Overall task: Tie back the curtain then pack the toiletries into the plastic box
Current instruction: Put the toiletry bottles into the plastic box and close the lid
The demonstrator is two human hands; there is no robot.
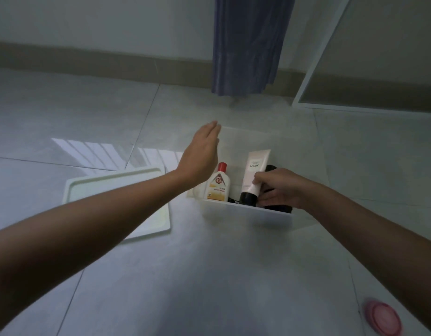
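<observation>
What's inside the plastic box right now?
In the plastic box stand a red-capped bottle and a pale tube with its black cap down. The right hand holds a dark item, mostly covered by its fingers. The box floor is hidden.

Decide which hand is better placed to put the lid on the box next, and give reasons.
Probably the left hand: open, holding nothing, on the lid's side. The right hand grips a tube inside the box.

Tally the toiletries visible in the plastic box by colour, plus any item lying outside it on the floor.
In the plastic box:
White bottle with red cap: 1
Pale pink tube: 1
Black items, count unclear behind the right hand: at least 1
On the floor:
Pink round item: 1
White lid: 1
Total: at least 5
</observation>
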